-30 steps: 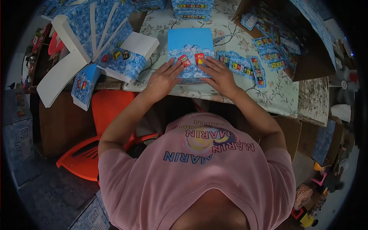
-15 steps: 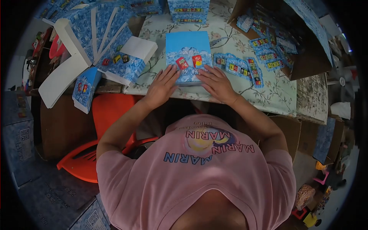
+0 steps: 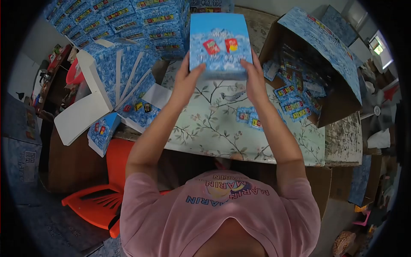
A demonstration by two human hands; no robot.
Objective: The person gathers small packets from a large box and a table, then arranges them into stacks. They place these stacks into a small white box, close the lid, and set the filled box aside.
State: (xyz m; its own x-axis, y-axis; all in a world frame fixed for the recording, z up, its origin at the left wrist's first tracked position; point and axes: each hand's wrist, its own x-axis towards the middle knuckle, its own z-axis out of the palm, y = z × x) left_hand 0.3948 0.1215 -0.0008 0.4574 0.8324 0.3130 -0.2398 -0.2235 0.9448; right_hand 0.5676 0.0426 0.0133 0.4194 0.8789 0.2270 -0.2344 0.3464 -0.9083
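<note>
A blue carton box [image 3: 220, 47] with an icy print and two small red and yellow pictures is held up over the far side of the table. My left hand [image 3: 188, 79] grips its left side, thumb on the near front corner. On the opposite side my right hand [image 3: 254, 77] grips it the same way, thumb on top. The fingers beyond the sides are partly hidden. Below my right forearm, a few printed blue packets [image 3: 252, 118] lie on the floral tablecloth [image 3: 205, 132].
Stacked blue boxes [image 3: 158, 28] stand at the back left. Flat, unfolded cartons [image 3: 96, 103] lean at the table's left edge. A large open cardboard box [image 3: 338, 103] on the right holds many packets [image 3: 295, 100]. An orange chair [image 3: 115, 171] stands at the lower left.
Both hands have gone from lying on the box's front part to gripping its sides. The box has been lifted and carried away from me, toward the back. The view has tilted up.
</note>
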